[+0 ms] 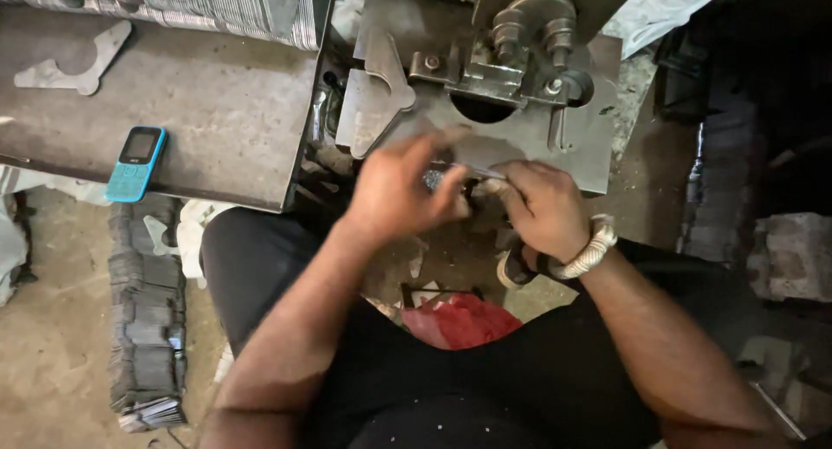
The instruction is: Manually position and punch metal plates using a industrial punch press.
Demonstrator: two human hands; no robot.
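Note:
My left hand (400, 191) and my right hand (542, 204) meet in front of a grey metal press (520, 59) on its steel base plate (572, 146). Both pinch a small thin metal piece (464, 169) between their fingertips; the piece is blurred and partly hidden by fingers. My right wrist wears a white braided bracelet (591, 248). A flat cut metal blank (373, 98) lies on the plate just left of the press, beyond my left hand.
A grey metal table (217, 111) stands to the left with a blue push-button phone (135, 163) at its near edge and another flat blank (74, 61). Stacked metal pieces (147, 328) stand on the floor at left. Red cloth (459, 321) lies between my knees. A concrete block (793, 254) sits at right.

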